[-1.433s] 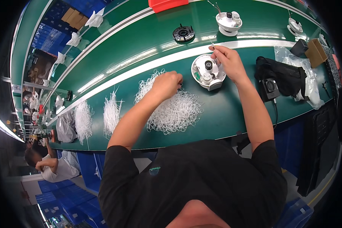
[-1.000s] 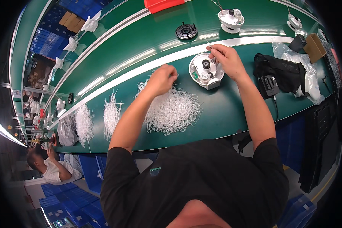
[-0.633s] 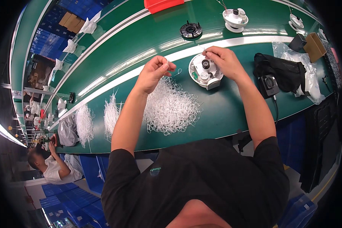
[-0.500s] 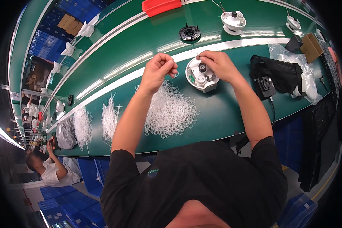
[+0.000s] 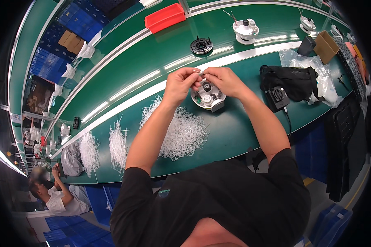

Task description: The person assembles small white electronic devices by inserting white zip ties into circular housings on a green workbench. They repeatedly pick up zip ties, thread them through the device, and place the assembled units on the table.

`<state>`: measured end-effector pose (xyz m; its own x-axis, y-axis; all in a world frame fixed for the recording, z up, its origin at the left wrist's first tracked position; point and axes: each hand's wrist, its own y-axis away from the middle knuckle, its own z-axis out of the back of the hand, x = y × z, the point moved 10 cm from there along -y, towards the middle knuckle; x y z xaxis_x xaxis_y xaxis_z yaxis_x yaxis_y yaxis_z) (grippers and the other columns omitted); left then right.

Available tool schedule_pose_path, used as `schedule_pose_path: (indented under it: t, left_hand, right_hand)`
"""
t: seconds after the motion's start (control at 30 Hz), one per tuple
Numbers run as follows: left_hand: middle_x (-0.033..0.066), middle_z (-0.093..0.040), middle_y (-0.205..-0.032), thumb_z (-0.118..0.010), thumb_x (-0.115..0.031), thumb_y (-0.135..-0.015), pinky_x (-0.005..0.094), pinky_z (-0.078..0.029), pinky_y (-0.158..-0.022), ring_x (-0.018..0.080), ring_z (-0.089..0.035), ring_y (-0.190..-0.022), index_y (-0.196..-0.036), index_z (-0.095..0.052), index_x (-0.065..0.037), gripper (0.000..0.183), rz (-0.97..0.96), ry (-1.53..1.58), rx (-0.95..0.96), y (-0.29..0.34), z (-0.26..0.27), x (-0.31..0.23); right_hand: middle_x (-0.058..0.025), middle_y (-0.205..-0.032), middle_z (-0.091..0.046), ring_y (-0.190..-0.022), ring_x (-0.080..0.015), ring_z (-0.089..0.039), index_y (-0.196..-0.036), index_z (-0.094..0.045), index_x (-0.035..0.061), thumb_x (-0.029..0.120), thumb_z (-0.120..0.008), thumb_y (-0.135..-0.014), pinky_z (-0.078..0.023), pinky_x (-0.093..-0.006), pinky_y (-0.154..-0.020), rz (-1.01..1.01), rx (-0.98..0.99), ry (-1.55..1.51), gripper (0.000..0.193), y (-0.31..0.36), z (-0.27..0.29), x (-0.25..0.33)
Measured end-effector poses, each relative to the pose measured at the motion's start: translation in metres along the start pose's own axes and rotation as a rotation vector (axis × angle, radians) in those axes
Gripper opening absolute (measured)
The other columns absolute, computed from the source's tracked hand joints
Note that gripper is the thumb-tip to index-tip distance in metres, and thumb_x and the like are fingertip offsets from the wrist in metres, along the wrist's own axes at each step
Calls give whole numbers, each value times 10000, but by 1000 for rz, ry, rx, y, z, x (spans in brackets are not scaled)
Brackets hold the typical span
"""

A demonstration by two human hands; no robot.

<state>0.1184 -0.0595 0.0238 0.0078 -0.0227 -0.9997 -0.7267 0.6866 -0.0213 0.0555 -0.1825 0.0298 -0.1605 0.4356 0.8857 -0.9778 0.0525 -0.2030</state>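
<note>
Black sleeves lie nearest us, and past them a green table curves across the view. Taking 12 as straight ahead of our chest, a heap of white loops spreads at 11 o'clock, with a bundle of straight white strips at 10. At 12 o'clock sits the round white housing, open side up, partly beneath our right hand. Our left hand meets it fingertip to fingertip just above the housing's far rim; both hands have a closed grip, pinching a small pale piece too tiny for us to name. At 1 o'clock we see a black box with a round grille against a black mesh bag, clear plastic just beside. Beyond a white strip, a black disc lies at 12, a second white housing between 12 and 1, and, farthest, a red bin between 11 and 12.
</note>
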Motion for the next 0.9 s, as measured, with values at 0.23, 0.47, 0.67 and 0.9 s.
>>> schedule_pose_path:
  t: [0.23, 0.47, 0.67, 0.9]
  left_hand:
    - [39, -707, -862, -651, -90, -952, 197, -468, -572, 57, -590, -661, -1100, -655, 2, 174, 61, -85, -29, -4, -5, 8]
    - [18, -701, -830, -672, -109, -943, 195, -451, -569, 46, -560, -636, -993, -688, -11, 111, 71, -338, -22, -5, -7, 7]
    - [8, -682, -812, -683, -103, -926, 267, -470, -597, 93, -582, -669, -912, -688, -8, 96, -132, -558, -30, -4, -12, -3]
    - [100, -648, -853, -684, -3, -786, 377, -505, -711, 295, -644, -822, -911, -699, -51, 135, -431, -1008, 78, 1, -40, -23]
  right_hand:
    - [-48, -835, -688, -777, -109, -630, -1112, -675, 8, 113, -578, -962, -508, -279, -710, 5, -81, -159, 207, 3, 5, -7]
    - [-91, -873, -695, -799, -147, -663, -1154, -652, -4, 131, -599, -953, -523, -303, -736, 50, -76, -260, 248, 4, 5, -6]
    - [-63, -890, -677, -816, -119, -616, -1053, -671, -25, 181, -622, -959, -499, -275, -733, 10, -154, -209, 231, 2, 11, -10]
    - [-15, -878, -647, -803, -94, -524, -1007, -667, 11, 224, -588, -986, -440, -247, -774, -242, -278, -738, 228, 4, 8, -51]
